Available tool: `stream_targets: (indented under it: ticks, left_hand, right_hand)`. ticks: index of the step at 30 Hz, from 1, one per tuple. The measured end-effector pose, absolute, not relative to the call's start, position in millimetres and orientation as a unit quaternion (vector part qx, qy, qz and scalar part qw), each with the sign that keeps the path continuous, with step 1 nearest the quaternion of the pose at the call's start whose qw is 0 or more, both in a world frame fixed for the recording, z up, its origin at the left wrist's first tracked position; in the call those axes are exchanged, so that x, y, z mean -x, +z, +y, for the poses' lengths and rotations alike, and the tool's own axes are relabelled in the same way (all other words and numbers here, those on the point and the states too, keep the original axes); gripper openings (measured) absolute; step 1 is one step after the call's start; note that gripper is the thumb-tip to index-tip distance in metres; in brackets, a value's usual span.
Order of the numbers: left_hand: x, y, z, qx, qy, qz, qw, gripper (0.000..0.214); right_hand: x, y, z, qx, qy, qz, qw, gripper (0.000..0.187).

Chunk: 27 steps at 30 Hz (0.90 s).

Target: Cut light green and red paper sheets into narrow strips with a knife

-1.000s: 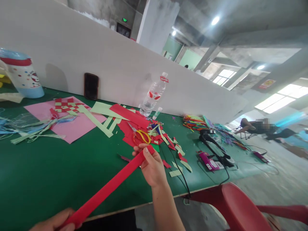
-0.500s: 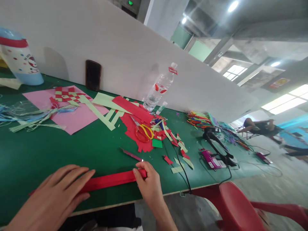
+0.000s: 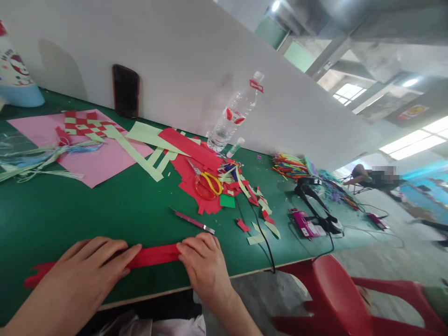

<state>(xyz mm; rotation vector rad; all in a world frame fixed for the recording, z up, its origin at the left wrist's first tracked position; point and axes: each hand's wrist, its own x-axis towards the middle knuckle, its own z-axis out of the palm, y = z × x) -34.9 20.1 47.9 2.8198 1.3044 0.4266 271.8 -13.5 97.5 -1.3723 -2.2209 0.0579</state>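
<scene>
Grips apart now: right hand (image 3: 205,265) joins left hand (image 3: 87,268) flat on red strip (image 3: 154,255).

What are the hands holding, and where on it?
A red paper strip, pinned to the table: left hand over its left part, right hand on its right end.

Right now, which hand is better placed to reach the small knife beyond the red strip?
Probably the right hand: it rests nearest the knife, while the left hand presses the red strip farther away.
</scene>
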Motion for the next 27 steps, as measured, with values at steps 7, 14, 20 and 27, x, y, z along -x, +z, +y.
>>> stream_targets:
  ticks: [7,14,20,27]
  left_hand:
    - [31,52,20,-0.902,0.114,0.416,-0.018,0.064]
    - [36,50,12,-0.911,0.141,0.386,-0.043,0.058]
    - [40,55,4,-0.916,0.127,0.371,-0.08,0.06]
    - [46,52,4,-0.922,0.125,0.345,-0.121,0.059]
  right_hand:
    - [-270,97,-9,0.507,0.027,-0.819,0.265,0.022]
    - [-279,98,-10,0.476,-0.004,-0.828,0.296,0.031]
    - [-284,91,-12,0.449,-0.035,-0.836,0.313,0.027]
    - [-283,93,-12,0.447,-0.062,-0.845,0.286,0.028]
